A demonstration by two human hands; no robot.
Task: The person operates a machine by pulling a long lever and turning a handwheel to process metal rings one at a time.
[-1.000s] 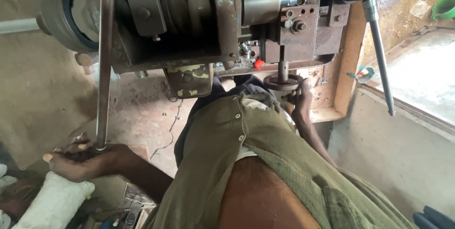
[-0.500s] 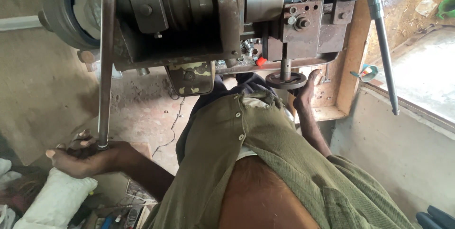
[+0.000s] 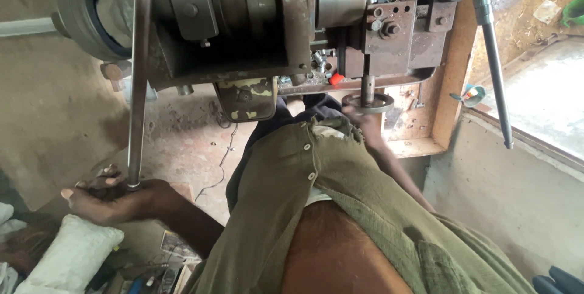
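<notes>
Since a second ago the view has crept closer, while the left hand (image 3: pixel 115 200) stays wrapped round the lower end of the long steel lever (image 3: pixel 139 75) that hangs from the lathe-like machine (image 3: pixel 255 20). Right hand (image 3: pixel 365 125) rests closed against the small handwheel (image 3: pixel 367 102) under the carriage. Both look rigid, heavy-geared and likely oily, so the lever is best gripped low, the wheel by its rim.
</notes>
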